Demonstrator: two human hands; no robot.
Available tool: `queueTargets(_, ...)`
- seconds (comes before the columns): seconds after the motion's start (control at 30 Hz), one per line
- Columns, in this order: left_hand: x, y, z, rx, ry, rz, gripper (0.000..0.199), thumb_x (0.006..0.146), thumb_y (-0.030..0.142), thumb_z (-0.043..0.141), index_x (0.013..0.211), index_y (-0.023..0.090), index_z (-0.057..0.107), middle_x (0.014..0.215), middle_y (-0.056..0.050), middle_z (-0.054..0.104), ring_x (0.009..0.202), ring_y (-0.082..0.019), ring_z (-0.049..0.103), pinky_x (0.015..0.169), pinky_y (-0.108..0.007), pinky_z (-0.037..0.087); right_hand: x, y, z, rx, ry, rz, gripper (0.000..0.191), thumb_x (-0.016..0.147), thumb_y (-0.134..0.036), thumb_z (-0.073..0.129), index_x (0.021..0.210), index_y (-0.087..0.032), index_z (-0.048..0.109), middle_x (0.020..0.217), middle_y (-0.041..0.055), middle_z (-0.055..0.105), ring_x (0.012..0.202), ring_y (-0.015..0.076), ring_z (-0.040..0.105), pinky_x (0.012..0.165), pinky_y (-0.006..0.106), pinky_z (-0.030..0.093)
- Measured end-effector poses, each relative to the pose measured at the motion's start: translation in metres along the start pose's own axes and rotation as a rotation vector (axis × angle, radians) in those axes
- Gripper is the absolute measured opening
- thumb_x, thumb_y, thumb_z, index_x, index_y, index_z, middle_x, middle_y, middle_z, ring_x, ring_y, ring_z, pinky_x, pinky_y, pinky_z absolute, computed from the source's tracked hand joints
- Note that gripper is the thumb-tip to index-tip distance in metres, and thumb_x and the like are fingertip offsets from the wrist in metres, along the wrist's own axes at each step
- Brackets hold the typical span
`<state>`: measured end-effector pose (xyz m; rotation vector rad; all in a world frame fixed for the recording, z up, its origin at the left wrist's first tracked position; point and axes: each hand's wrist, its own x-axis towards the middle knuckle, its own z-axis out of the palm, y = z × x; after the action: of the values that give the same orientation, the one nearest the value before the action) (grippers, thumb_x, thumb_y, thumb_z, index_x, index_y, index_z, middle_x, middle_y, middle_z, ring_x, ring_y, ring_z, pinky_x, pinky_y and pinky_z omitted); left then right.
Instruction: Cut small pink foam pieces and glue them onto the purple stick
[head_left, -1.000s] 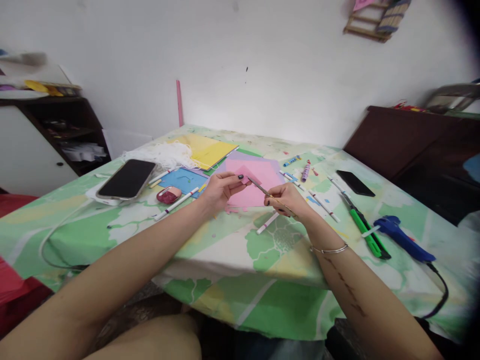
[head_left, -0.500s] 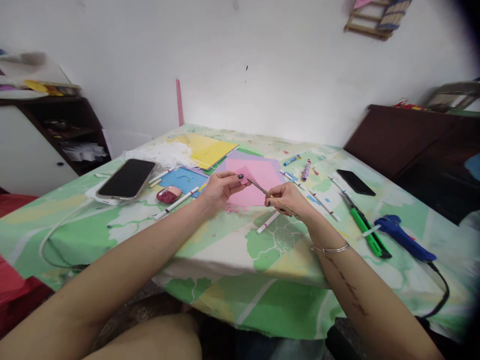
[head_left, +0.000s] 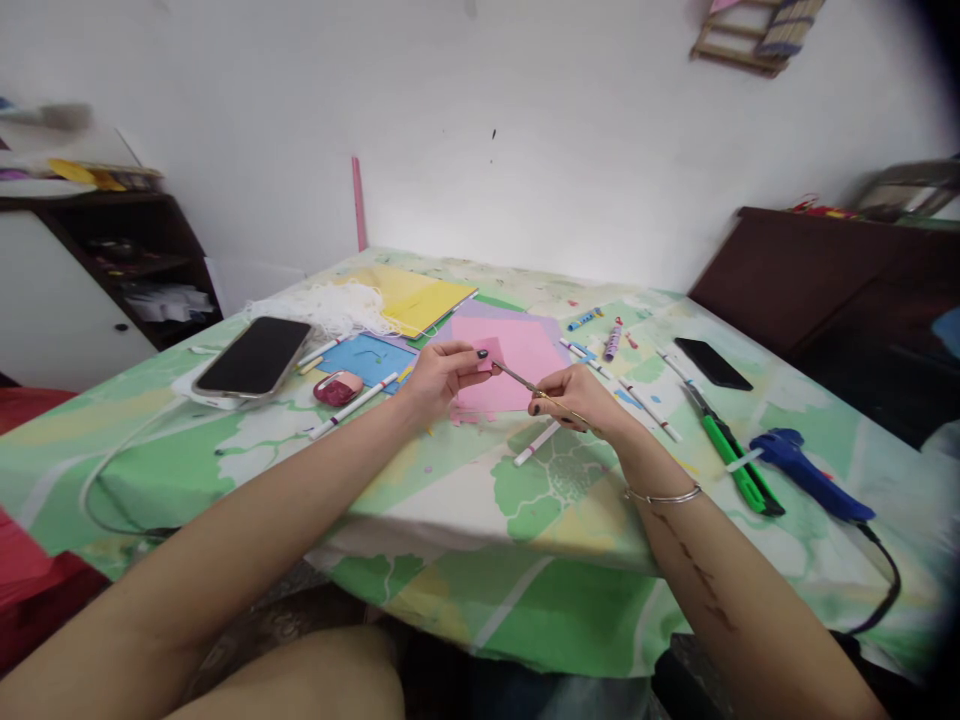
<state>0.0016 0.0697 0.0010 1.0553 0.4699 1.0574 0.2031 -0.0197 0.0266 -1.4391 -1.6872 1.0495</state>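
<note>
My left hand (head_left: 441, 380) pinches a small piece of pink paper (head_left: 495, 350) between thumb and fingers, held above the table. In my right hand (head_left: 581, 393) is a pair of scissors (head_left: 514, 375) with slim blades and gold-coloured handles. The blade tips reach the lower edge of the small paper, close to my left fingertips; whether they are in the paper is too small to tell. Beneath both hands lies a larger pink sheet (head_left: 517, 335), on top of a purple sheet (head_left: 446, 330). Small pink scraps (head_left: 474, 417) lie at its near edge.
To the left are a phone (head_left: 255, 357) on a white base, a dark red case (head_left: 337, 388) and white string (head_left: 322, 308). A yellow folder (head_left: 420, 298) lies behind. On the right are white sticks (head_left: 649, 410), a green cutter (head_left: 739, 465), a blue glue gun (head_left: 810, 475) and a black phone (head_left: 712, 363).
The small pink paper has turned slightly in my left fingers, and the scissor tips have shifted a little lower against it. Both hands stay almost in the same place.
</note>
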Motion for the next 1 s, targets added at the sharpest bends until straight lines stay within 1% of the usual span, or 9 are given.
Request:
queueTargets(0.13, 0.000, 0.000, -0.001, 0.019, -0.014, 0.002, 0.013, 0.062, 0.016, 0.076, 0.067, 0.013, 0.064, 0.071, -0.005, 0.073, 0.073, -0.021, 0.072, 0.079, -0.035, 0.055, 0.000, 0.001, 0.000, -0.009, 0.009, -0.001, 0.035, 0.064, -0.045, 0.075, 0.066, -0.011, 0.066, 0.037, -0.0082, 0.036, 0.031, 0.0034, 0.029, 0.030, 0.018, 0.019)
queueTargets(0.27, 0.000, 0.001, 0.000, 0.015, -0.025, 0.003, 0.013, 0.063, 0.016, 0.076, 0.068, 0.013, 0.065, 0.072, -0.005, 0.073, 0.073, -0.020, 0.072, 0.078, -0.033, 0.055, 0.000, 0.001, 0.001, 0.003, 0.025, 0.013, 0.033, 0.064, -0.043, 0.075, 0.067, -0.012, 0.065, 0.036, -0.0085, 0.036, 0.031, 0.0033, 0.028, 0.030, 0.018, 0.019)
queueTargets(0.37, -0.003, 0.002, 0.002, 0.000, -0.047, -0.011, 0.015, 0.063, 0.017, 0.077, 0.069, 0.013, 0.064, 0.075, -0.005, 0.073, 0.075, -0.021, 0.072, 0.076, -0.032, 0.054, 0.001, 0.001, 0.004, 0.024, 0.053, 0.016, 0.033, 0.065, -0.043, 0.074, 0.061, -0.013, 0.060, 0.035, -0.0090, 0.034, 0.030, 0.0030, 0.026, 0.029, 0.018, 0.019)
queueTargets(0.5, -0.006, 0.003, 0.006, 0.055, -0.079, -0.040, 0.016, 0.064, 0.019, 0.078, 0.074, 0.012, 0.067, 0.080, -0.006, 0.074, 0.078, -0.019, 0.071, 0.074, -0.028, 0.052, 0.001, -0.001, 0.009, 0.042, 0.081, 0.004, 0.036, 0.067, -0.043, 0.072, 0.054, -0.015, 0.053, 0.033, -0.0091, 0.033, 0.029, 0.0033, 0.026, 0.029, 0.018, 0.018)
queueTargets(0.6, -0.007, 0.004, 0.008, 0.092, -0.052, -0.041, 0.019, 0.064, 0.017, 0.077, 0.080, 0.011, 0.069, 0.079, -0.006, 0.073, 0.072, -0.016, 0.070, 0.067, -0.025, 0.051, 0.002, -0.001, 0.014, 0.042, 0.088, 0.022, 0.034, 0.067, -0.041, 0.071, 0.054, -0.015, 0.053, 0.032, -0.0091, 0.033, 0.028, 0.0034, 0.027, 0.028, 0.018, 0.018)
queueTargets(0.73, -0.007, 0.005, 0.009, 0.104, -0.013, -0.038, 0.018, 0.062, 0.014, 0.077, 0.078, 0.010, 0.070, 0.076, -0.006, 0.072, 0.069, -0.015, 0.069, 0.061, -0.023, 0.049, 0.002, -0.002, 0.018, 0.063, 0.107, 0.028, 0.036, 0.066, -0.043, 0.072, 0.054, -0.015, 0.053, 0.033, -0.0093, 0.032, 0.028, 0.0033, 0.027, 0.028, 0.018, 0.018)
queueTargets(0.87, -0.006, 0.004, 0.008, 0.097, 0.011, -0.036, 0.016, 0.061, 0.014, 0.078, 0.073, 0.010, 0.068, 0.073, -0.005, 0.071, 0.069, -0.016, 0.069, 0.062, -0.023, 0.049, 0.002, -0.005, 0.020, 0.071, 0.122, 0.051, 0.037, 0.066, -0.044, 0.072, 0.053, -0.015, 0.052, 0.032, -0.0091, 0.033, 0.028, 0.0031, 0.027, 0.028, 0.018, 0.017)
queueTargets(1.0, -0.004, 0.002, 0.007, 0.075, 0.045, -0.016, 0.017, 0.061, 0.014, 0.078, 0.072, 0.012, 0.065, 0.074, -0.005, 0.072, 0.070, -0.015, 0.070, 0.066, -0.024, 0.051, 0.002, -0.006, 0.021, 0.074, 0.151, 0.083, 0.036, 0.067, -0.045, 0.070, 0.056, -0.015, 0.055, 0.032, -0.0088, 0.034, 0.027, 0.0036, 0.027, 0.028, 0.018, 0.017)
